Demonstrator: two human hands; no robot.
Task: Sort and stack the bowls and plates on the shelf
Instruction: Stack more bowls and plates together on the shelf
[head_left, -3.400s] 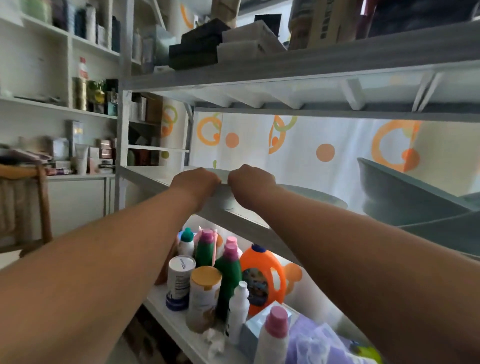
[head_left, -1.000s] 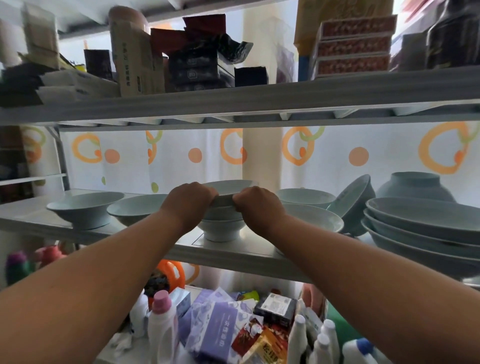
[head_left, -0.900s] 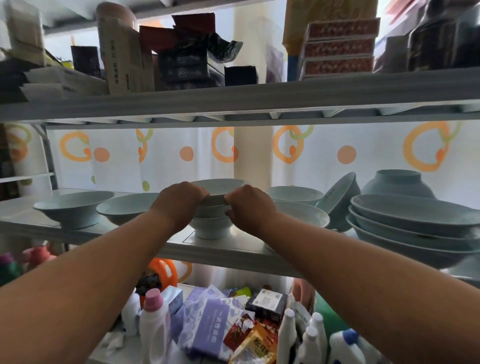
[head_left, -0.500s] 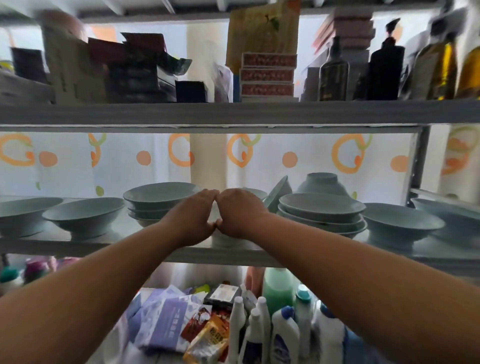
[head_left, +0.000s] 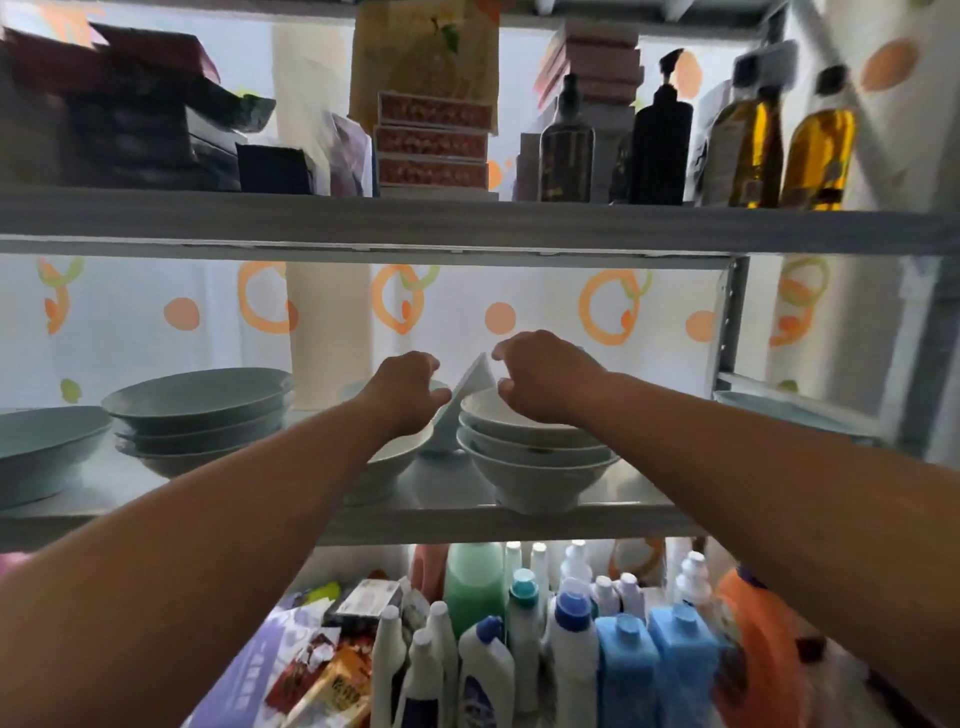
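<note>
Right hand (head_left: 545, 382) grip curls half-open over bowl stack (head_left: 535, 467); left hand (head_left: 408, 392) grip unclear beside tilted bowl (head_left: 470, 395)

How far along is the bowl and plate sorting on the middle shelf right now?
Done: a stack of shallow bowls at left and a stack of deeper bowls at centre. In hand: the left hand and right hand reach around a tilted bowl leaning between piles; whether they grip it is unclear. Left: that bowl, the single bowl at far left, and a dish at right.
</note>
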